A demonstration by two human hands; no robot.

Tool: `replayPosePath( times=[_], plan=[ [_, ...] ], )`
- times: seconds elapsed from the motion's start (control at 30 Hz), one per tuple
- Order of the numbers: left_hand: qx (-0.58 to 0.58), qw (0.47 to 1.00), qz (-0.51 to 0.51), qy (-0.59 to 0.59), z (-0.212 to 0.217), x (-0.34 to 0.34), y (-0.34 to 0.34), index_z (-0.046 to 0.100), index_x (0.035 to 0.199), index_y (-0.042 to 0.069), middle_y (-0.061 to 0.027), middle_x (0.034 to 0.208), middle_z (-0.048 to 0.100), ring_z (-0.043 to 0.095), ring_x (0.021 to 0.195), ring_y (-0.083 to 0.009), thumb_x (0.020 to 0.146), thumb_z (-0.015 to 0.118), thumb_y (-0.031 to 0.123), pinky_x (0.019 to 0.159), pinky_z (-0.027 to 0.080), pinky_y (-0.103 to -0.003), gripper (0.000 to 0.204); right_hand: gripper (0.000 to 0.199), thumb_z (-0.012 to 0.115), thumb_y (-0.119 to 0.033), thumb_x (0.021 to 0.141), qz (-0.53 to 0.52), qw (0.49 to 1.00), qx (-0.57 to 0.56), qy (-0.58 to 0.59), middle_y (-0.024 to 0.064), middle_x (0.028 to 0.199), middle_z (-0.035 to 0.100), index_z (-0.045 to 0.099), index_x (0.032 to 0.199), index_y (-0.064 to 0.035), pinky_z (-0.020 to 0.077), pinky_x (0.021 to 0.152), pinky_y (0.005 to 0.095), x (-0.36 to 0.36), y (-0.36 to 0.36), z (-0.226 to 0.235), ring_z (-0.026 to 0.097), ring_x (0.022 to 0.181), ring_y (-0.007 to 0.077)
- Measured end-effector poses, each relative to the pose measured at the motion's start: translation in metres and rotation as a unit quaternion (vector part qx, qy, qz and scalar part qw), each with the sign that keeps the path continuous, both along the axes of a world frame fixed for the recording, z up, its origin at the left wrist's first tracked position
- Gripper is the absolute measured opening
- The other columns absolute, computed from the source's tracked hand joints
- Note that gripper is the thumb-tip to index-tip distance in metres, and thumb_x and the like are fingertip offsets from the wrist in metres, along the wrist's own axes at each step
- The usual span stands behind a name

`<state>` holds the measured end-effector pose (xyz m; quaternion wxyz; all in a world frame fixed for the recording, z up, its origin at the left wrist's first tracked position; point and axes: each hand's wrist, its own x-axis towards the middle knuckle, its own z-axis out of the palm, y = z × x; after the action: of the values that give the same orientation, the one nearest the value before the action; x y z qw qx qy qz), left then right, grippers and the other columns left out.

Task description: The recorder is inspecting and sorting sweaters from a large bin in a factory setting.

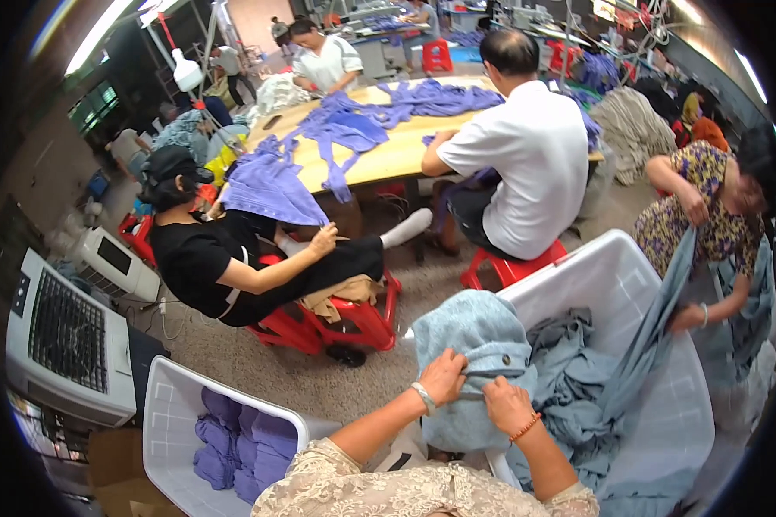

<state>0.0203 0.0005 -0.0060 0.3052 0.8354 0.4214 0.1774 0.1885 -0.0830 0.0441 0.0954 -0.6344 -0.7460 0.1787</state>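
A light blue-grey buttoned knit garment (470, 323) is bunched in front of me, with a dark button showing near its middle. My left hand (445, 376), with a pale bracelet at the wrist, pinches the garment's edge. Close beside it my right hand (509, 407), wearing a beaded bracelet, grips the same garment with closed fingers. The cloth hangs at the near left rim of a large white bin (616, 258). Inside that bin lies a heap of blue-grey garments (569, 370).
At lower left, another white bin (159, 439) holds folded purple garments (241, 439). A person in patterned clothes (685, 194) lifts a long blue-grey cloth (651, 345) from the right bin. Seated people work around a wooden table (379, 168). Red stools (513, 269) and an air cooler (69, 336) stand nearby.
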Motion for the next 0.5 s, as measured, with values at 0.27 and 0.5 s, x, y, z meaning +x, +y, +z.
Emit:
replayPosePath(
  times=[0.27, 0.5],
  plan=[
    [-0.032, 0.997, -0.012, 0.063, 0.024, -0.034, -0.001, 0.051, 0.093, 0.003, -0.0205, 0.093, 0.051, 0.055, 0.086, -0.0405, 0.08, 0.053, 0.007, 0.074, 0.046, -0.046, 0.014, 0.01, 0.057, -0.013, 0.079, 0.033, 0.994, 0.041, 0.093, 0.0143, 0.084, 0.056, 0.056, 0.085, -0.0059, 0.0485, 0.062, 0.046, -0.037, 0.002, 0.008, 0.059, 0.069, 0.0367],
    [0.039, 0.992, -0.102, 0.068, 0.017, -0.047, 0.009, 0.055, 0.091, 0.003, -0.0177, 0.091, 0.053, 0.055, 0.087, -0.0358, 0.078, 0.058, 0.01, 0.074, 0.046, -0.043, 0.016, 0.012, 0.059, -0.01, 0.075, 0.025, 0.991, 0.058, 0.116, 0.0132, 0.081, 0.059, 0.057, 0.085, -0.0054, 0.0481, 0.061, 0.0428, -0.048, 0.004, 0.004, 0.059, 0.069, 0.0346]
  ],
)
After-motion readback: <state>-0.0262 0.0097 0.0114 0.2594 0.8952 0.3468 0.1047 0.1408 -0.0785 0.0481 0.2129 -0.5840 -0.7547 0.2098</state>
